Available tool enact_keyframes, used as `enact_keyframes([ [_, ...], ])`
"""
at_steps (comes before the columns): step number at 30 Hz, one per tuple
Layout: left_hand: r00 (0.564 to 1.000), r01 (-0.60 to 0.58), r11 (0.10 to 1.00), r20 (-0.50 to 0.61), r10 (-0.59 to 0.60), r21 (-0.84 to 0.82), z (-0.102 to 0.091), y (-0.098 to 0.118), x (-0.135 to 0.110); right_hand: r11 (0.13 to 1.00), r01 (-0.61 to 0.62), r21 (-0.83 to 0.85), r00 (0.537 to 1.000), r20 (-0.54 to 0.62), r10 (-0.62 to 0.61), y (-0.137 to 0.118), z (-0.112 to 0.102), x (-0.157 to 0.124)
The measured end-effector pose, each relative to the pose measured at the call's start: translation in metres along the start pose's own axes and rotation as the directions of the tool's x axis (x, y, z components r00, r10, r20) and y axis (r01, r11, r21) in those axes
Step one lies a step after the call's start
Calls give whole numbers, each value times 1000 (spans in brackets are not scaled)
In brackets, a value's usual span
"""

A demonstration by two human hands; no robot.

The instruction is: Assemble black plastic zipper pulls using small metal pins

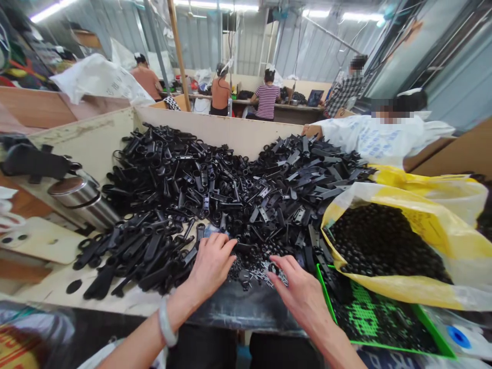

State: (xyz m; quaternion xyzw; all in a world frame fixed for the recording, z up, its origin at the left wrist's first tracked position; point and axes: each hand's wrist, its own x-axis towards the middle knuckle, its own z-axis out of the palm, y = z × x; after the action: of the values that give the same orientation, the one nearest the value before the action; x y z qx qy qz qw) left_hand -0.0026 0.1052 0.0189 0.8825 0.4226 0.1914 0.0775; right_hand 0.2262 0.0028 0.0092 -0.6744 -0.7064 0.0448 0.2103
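My left hand [213, 259] wears a pale bangle [166, 322] and is over the near edge of the parts pile. Its fingers are bent, with thumb and forefinger beside a dark plastic piece [246, 248]; what they grip is hidden. My right hand [300, 287] is closed in a pinch, with a small black ring-shaped part [273, 268] between thumb and forefinger. Just below and between the hands lie loose silver screws or pins [258, 277] and small black bits on a dark work surface [246, 307].
Black plastic parts [184, 169] are heaped behind my hands. Finished-looking handles [130, 256] and a steel flask [82, 197] lie left. On the right, a yellow-white sack [407, 197] of black pieces overlaps a green tray [438, 344]. A co-worker [376, 133] is beyond the partition.
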Motion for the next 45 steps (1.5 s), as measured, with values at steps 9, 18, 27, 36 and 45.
enact_keyframes([
  [9, 990, -124, 989, 84, 117, 86, 10, -12, 24, 999, 10, -32, 1000, 28, -9, 8, 10, -24],
  [18, 989, -151, 987, -7, 151, -49, 8, -20, 20, 972, -182, 149, 981, 95, 170, -21, 18, 59],
  [27, 985, -16, 974, -173, -24, -226, -12, -46, 22, 849, -287, 444, 958, 113, 265, -7, 15, 65],
  [36, 996, -86, 975, -47, 78, -203, 13, -30, 25, 592, -347, 728, 933, 204, 296, -5, 4, 23],
  [45, 872, 489, 534, 382, -306, -689, -24, 10, -26, 685, -216, 695, 965, 259, 42, -23, -32, -4],
])
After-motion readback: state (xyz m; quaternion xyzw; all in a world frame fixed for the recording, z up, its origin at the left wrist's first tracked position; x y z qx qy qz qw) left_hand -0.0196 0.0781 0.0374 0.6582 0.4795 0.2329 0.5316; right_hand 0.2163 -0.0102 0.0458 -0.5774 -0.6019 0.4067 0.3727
